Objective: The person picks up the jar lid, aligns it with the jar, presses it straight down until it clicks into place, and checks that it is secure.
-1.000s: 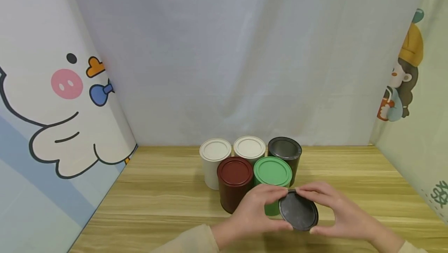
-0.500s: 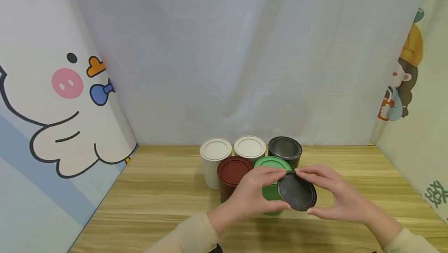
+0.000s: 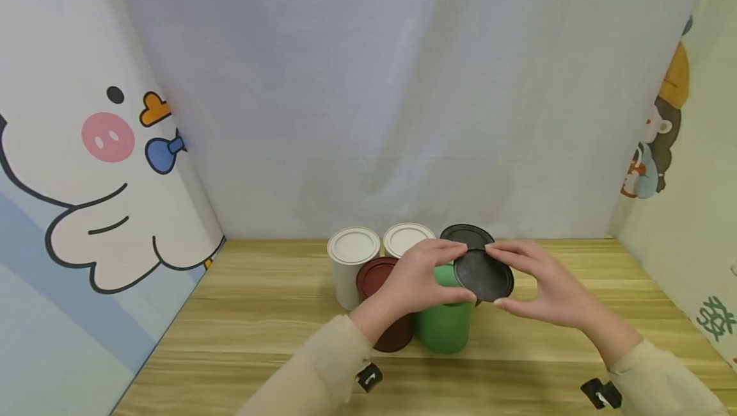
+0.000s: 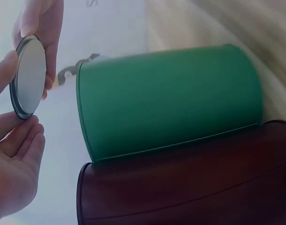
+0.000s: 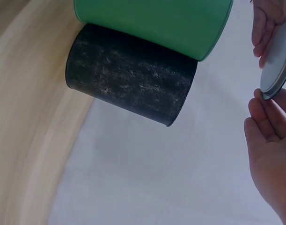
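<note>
My left hand (image 3: 417,278) and right hand (image 3: 549,285) pinch a round black lid (image 3: 483,275) from opposite sides, fingers at its far edge and thumbs at its near edge. Held up in the air, the lid is tilted, and its pale underside shows in the left wrist view. Behind and beneath it in the head view stands a green can (image 3: 443,329), its top mostly covered by the lid and left hand. A black can (image 3: 466,235) is just behind, partly hidden. Beside the green can, a dark red can (image 3: 377,276) sits partly behind the left hand.
Two white cans, the left one (image 3: 353,246) and the middle one (image 3: 409,237), stand in the back row, lids on. The wooden table (image 3: 259,320) ends at a pale curtain (image 3: 368,115). Printed cloth panels flank both sides.
Both hands have raised the black lid and moved it away from me, from before the green can to over its top, now overlapping the black can. The cans have stayed put.
</note>
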The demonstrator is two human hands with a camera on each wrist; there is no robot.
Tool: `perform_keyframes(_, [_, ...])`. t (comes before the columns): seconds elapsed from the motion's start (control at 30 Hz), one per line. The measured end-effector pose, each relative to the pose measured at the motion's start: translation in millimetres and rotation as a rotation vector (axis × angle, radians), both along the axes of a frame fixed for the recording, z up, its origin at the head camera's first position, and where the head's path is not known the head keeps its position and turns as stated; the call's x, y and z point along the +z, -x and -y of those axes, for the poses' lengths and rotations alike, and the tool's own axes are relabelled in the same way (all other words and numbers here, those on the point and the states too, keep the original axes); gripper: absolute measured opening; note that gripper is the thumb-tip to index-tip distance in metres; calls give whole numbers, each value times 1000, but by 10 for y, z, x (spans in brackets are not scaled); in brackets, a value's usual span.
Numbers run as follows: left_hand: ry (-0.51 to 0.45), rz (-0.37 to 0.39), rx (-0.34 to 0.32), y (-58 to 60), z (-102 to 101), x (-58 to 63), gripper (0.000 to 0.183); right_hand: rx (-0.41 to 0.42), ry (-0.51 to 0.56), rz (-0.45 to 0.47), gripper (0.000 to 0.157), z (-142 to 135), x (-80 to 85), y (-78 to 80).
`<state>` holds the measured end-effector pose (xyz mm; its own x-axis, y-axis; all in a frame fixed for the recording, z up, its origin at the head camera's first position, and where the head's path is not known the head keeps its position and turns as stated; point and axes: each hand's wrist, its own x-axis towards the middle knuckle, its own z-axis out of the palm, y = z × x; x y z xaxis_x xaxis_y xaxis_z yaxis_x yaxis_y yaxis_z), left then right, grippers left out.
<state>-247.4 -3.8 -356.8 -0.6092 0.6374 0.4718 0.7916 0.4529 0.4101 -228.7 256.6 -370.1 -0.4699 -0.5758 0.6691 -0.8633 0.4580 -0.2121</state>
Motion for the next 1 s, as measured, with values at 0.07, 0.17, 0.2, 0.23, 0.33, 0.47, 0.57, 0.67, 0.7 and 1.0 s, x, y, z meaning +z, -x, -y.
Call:
perform_keyframes(0.07, [17,14,24,47,-13,31,71,-12,-1,4,67,6,25,49])
perform_keyframes(0.17, [33,35,57,120,-38,63,70,-56,-15,19,67,11,46,113])
perform_keyframes(0.2, [33,40,65,142,-47,71,70,-75,-21,28,67,11,49,133])
perform_keyframes(0.23, [31,47,74,167,-56,74,69,-96,-25,39,67,11,54,152])
perform_keyframes(0.33, [28,59,102,238,-78,76,67,-150,-33,84,66,19,66,209])
perform_keyframes(0.47, [26,94,127,336,-102,71,66,-189,-29,153,64,52,99,278])
perform_keyframes(0.57, [25,128,140,403,-117,77,65,-207,-29,190,63,75,126,325])
perform_keyframes(0.67, [23,157,158,457,-132,89,64,-234,-34,222,62,85,142,372])
perform_keyframes(0.7, [27,160,165,472,-137,91,63,-244,-37,234,62,85,143,389])
perform_keyframes(1.0, [53,176,221,572,-197,71,59,-315,-41,305,64,65,96,504])
